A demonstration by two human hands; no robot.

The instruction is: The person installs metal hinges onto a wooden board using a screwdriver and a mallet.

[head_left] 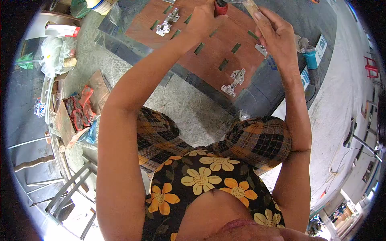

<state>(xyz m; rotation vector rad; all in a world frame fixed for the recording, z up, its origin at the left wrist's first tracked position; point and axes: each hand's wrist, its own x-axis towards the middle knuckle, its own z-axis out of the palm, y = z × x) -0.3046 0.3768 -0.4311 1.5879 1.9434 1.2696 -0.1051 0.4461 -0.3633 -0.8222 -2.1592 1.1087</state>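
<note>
The left hand (205, 20) is closed in a fist round a red-handled tool (219, 7), whose working end is cut off by the top edge of the view. The right hand (275, 38) has its fingers held long and together, pinched on a pale strip (251, 5) of wood-like material; the rest of the strip lies out of view. Both hands are raised over the far part of a flat brown board (213, 46), smooth-faced and pierced by short rectangular slots in angled rows. Three bright metal hinges lie on the board: one near the left hand (167, 22), one just below the right hand (261, 50), and one near the board's nearer edge (234, 82). The board rests on a dark grey sheet (257, 98), which overhangs it on the near side; beyond that edge is rough, speckled concrete floor (189, 108), open between the sheet and the checked-cloth knees. To the left, an open cardboard box (66, 120) holds red and dark packets, with a clear plastic bag (54, 54) behind it. A teal container (310, 58) stands just right of the board.
</note>
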